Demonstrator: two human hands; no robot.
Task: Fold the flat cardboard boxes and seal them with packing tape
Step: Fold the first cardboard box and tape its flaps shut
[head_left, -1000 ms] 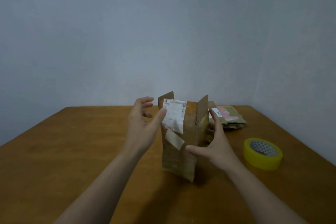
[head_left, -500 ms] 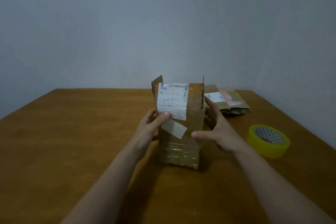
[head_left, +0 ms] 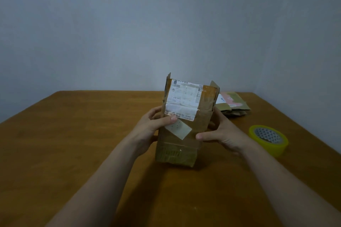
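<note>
Hands closed onto box (head_left: 184, 131): left hand (head_left: 149, 127) gripped its left edge, right hand (head_left: 224, 134) clasped right side. Box stood upright on table (head_left: 83, 134), top flaps (head_left: 215, 91) open, unsealed. Yellow tape roll (head_left: 268, 140) lay untouched; flat boxes (head_left: 233, 105) waited behind.

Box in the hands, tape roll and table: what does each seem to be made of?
The box looks like brown cardboard, matte and creased, with a white paper label and glossy old tape near its base. The tape roll seems to be translucent yellowish plastic film, shiny; its core material is unclear. The table is probably wood or veneer, orange-brown and smooth with a faint sheen.
</note>
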